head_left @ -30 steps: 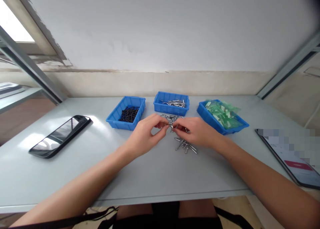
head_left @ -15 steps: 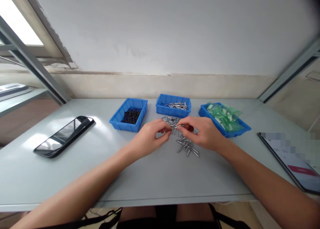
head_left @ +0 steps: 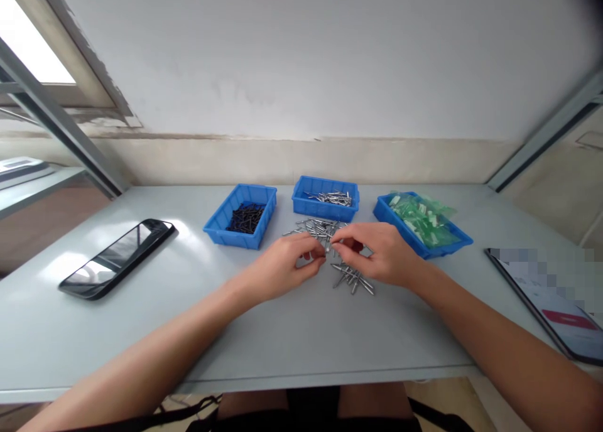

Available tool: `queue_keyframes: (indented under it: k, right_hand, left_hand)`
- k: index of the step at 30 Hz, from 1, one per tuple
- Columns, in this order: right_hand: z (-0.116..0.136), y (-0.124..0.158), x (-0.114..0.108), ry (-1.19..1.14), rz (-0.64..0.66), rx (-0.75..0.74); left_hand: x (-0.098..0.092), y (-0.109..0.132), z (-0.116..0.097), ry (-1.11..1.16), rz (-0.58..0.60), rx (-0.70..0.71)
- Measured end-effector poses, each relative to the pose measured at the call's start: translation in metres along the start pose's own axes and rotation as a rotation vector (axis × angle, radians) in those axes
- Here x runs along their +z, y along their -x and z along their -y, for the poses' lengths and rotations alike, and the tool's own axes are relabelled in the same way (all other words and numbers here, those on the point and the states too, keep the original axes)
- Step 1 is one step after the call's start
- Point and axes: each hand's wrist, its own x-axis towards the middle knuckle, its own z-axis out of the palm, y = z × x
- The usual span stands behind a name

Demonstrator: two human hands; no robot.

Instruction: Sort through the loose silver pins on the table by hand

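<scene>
My left hand [head_left: 281,264] is closed in a pinch just in front of a pile of slim silver metal pins [head_left: 315,228]. Opposite it, my right hand [head_left: 384,251] also pinches, its fingertips close to the left ones. Whatever lies between the fingers is too small to make out. A second, smaller group of silver pins [head_left: 354,279] rests crisscrossed on the table under my right hand. Behind the pile, a blue bin [head_left: 325,207] contains more silver pins.
On the left stands a blue bin [head_left: 230,237] of thin dark pieces; on the right, a blue bin [head_left: 443,252] with green plastic bags [head_left: 426,221]. A black phone [head_left: 117,256] lies far left, a tablet-like screen [head_left: 541,306] at right. A wall [head_left: 301,74] rises behind the table.
Both hands have dropped slightly toward me. More of the silver pile shows behind them, and the pin seen between the fingertips earlier is no longer clear.
</scene>
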Motion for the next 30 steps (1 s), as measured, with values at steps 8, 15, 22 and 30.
queue_keyframes:
  k: [8, 15, 22, 30]
  right_hand:
    - [-0.001, -0.001, -0.003, 0.021, -0.017, 0.070]
    - [-0.009, -0.002, -0.002, 0.013, 0.133, 0.180]
    - [-0.006, -0.002, 0.006, 0.019, 0.312, 0.134]
    - [-0.006, -0.003, 0.005, 0.018, 0.257, 0.128]
  left_hand:
    - [-0.005, -0.002, 0.002, -0.027, -0.103, -0.052]
    - [-0.007, -0.004, 0.001, -0.015, -0.211, -0.017]
    - [-0.008, -0.002, -0.002, 0.032, -0.251, 0.030]
    - [-0.008, -0.002, -0.005, 0.048, -0.260, 0.033]
